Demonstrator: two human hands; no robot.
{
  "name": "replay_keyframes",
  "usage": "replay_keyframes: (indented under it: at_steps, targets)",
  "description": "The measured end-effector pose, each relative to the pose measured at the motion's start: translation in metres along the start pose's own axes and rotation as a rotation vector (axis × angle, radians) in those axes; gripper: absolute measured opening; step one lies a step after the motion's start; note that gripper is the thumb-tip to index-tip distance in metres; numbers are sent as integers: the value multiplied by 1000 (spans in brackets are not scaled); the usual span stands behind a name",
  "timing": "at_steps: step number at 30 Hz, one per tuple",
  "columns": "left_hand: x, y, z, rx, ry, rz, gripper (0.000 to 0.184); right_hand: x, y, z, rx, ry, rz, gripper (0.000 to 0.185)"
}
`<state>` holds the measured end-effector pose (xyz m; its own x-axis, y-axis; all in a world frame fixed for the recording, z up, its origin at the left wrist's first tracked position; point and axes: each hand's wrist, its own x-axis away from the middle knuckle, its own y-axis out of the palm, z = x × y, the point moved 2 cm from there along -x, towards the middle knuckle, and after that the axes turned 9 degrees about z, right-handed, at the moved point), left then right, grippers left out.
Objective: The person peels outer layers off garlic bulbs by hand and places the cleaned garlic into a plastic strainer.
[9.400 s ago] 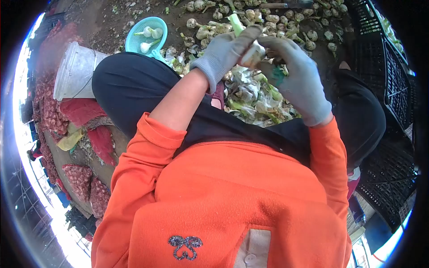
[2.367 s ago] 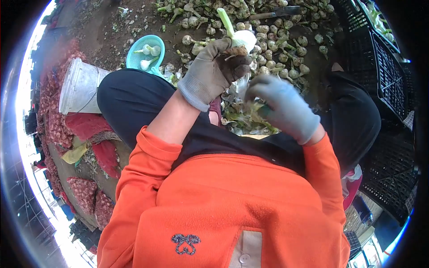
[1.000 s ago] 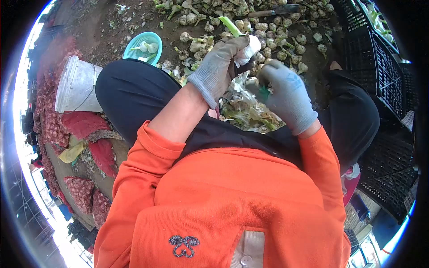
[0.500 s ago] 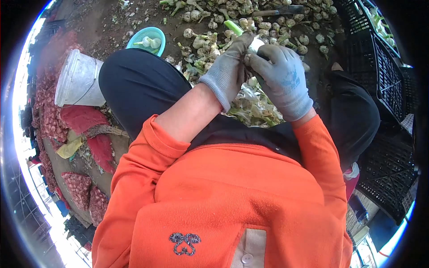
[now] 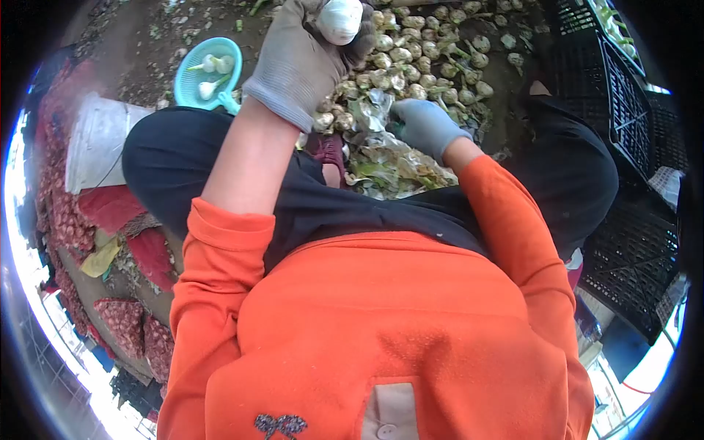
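Observation:
My left hand (image 5: 304, 62), in a grey dirt-stained work glove, is raised and closed around a white garlic bulb (image 5: 339, 22). The bulb's smooth, clean side faces up toward me. Lower and to the right, my right hand (image 5: 427, 127), gloved in grey, is at a heap of loose garlic skins (image 5: 400, 170) between my legs. Its fingers are curled at a papery piece of garlic skin (image 5: 372, 111), and the fingertips are partly hidden. Beyond both hands, many unpeeled garlic bulbs (image 5: 429, 51) lie on the soil.
A turquoise plastic basket (image 5: 185, 82) with a few white bulbs stands beyond my left knee. Left of that knee is a white bucket (image 5: 95, 143), near red mesh sacks (image 5: 119, 323). Black plastic crates (image 5: 623, 110) stand along the right side.
My hands have parted. The left has carried the garlic bulb up and left; the right has let go of it and dropped to the skins. The bulb's green stem no longer shows.

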<state>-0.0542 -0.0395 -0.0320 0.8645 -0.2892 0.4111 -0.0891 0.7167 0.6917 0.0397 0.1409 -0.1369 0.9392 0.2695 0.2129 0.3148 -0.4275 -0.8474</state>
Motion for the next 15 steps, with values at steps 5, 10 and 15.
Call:
replay_keyframes:
  at_steps: [5,10,15]
  targets:
    - [-14,-14,-12,67,-257,-79,34,-40,-9,87,-157,242,318,50]
    - [-13,-31,-28,-488,204,-156,42,-25,-30,217,-122,1005,591,57]
    - [-14,-40,-32,-704,201,-191,50,-18,24,275,-36,1224,502,62]
